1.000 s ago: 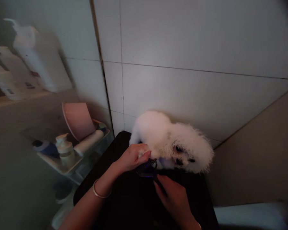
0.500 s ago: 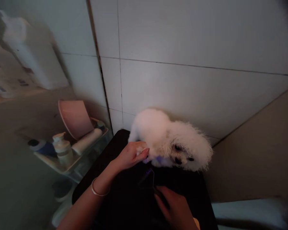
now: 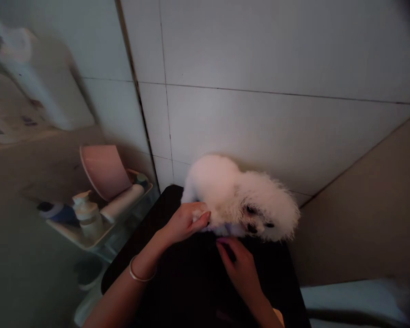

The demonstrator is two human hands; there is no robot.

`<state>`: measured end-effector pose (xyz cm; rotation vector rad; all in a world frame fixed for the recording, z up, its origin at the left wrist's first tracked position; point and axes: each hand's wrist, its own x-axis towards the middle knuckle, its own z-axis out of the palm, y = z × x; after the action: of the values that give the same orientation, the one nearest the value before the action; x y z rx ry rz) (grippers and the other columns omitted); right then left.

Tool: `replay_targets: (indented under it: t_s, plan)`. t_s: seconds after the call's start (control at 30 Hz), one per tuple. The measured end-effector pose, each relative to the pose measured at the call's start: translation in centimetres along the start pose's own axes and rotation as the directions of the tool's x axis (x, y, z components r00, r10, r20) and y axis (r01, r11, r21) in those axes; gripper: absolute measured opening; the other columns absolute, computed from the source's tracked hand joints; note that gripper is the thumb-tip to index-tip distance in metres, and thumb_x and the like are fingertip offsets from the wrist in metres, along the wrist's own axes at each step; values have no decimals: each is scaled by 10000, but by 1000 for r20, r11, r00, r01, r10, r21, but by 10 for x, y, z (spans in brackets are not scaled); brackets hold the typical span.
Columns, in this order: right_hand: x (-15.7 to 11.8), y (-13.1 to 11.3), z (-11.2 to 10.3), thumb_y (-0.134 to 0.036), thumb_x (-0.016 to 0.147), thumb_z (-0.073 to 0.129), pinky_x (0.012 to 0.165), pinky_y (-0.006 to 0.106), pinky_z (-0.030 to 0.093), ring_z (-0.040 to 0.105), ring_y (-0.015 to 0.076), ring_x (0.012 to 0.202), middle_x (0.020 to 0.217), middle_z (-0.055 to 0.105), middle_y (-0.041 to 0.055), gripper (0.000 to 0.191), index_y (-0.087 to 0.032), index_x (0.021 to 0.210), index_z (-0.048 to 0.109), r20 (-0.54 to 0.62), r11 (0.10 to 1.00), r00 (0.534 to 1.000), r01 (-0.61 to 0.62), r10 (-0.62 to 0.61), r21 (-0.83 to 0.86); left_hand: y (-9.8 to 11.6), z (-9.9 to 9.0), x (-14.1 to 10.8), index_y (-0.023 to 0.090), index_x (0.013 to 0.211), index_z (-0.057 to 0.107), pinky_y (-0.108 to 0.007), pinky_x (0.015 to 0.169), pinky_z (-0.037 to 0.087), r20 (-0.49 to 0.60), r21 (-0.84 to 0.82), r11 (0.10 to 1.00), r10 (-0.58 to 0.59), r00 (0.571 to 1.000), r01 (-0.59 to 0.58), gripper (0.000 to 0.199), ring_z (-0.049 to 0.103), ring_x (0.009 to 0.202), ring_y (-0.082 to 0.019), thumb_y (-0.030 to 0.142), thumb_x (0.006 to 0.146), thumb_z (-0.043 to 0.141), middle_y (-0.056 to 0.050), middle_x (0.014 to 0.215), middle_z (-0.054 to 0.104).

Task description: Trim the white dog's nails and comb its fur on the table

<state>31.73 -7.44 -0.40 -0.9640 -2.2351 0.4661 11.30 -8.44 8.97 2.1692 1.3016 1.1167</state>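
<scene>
Looking down from the head camera, the left hand [image 3: 184,223] is clenching around a white tuft of the dog's [image 3: 239,200] foreleg, its fingers curled and its nails resting against the fur. A thin bangle [image 3: 141,273] is sitting on that wrist. The right hand [image 3: 239,266] is lying just below the dog's chest, its fingers pinching a dark handle [image 3: 228,251], though the far end of that tool is lost in shadow, so I cannot tell what it is. The small curly dog is standing or crouching on a black table [image 3: 194,284], pressed near the corner where it meets the tiled wall [image 3: 259,91], with its face turned up toward the camera. Off to the left, a corner shelf [image 3: 78,237] is holding a pump bottle [image 3: 87,214], a white tube [image 3: 123,202] and a pink basin [image 3: 104,172], which is leaning against the wall. Blurred white bottles [image 3: 20,54] are standing on a ledge [image 3: 27,136] higher up.
</scene>
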Motion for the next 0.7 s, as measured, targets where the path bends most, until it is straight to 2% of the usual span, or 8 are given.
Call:
replay_targets:
  t_s: [0.13,0.23,0.37,0.47,0.57,0.7]
  plan:
    - [25,-34,-13,-199,865,515,686,224,492,599,122,734,846,617,30,117,-185,978,544,-237,960,971,102,-39,260,0,1,0,123,660,497,-206,607,342,6,-3,1000,-22,1000,22,334,414,591,-82,282,913,349,-5,650,472]
    - [39,-43,-11,-159,817,587,630,212,490,580,107,674,798,598,7,155,-186,963,541,-328,933,940,201,-97,300,0,2,0,122,668,494,-207,604,342,9,-8,1000,-9,1000,9,329,416,594,-84,280,913,343,-7,651,469]
    - [43,-45,-10,-98,823,557,711,231,484,585,110,750,820,602,3,128,-199,901,564,-324,914,936,245,-136,323,0,3,-1,127,663,473,-211,606,337,9,-2,1000,7,1000,-7,316,415,603,-87,276,910,345,-7,652,460]
    - [36,-48,-12,-80,819,546,729,247,473,581,120,769,832,604,10,141,-198,888,583,-290,899,949,231,-123,373,1,4,-1,134,665,456,-214,608,328,23,23,1000,19,1000,-19,294,405,605,-86,277,904,363,0,655,447]
    - [28,-50,-14,-103,814,558,676,233,456,564,113,717,782,586,3,88,-188,826,580,-243,871,969,149,-35,468,3,5,0,142,662,439,-213,591,314,40,36,999,35,999,-36,281,379,590,-82,276,899,371,12,645,418]
    - [21,-49,-13,-166,818,578,610,209,432,545,99,646,712,571,-17,46,-182,777,563,-163,810,974,-31,156,586,6,7,2,146,642,404,-212,563,282,45,31,996,83,996,-84,269,344,568,-73,239,894,383,27,624,369]
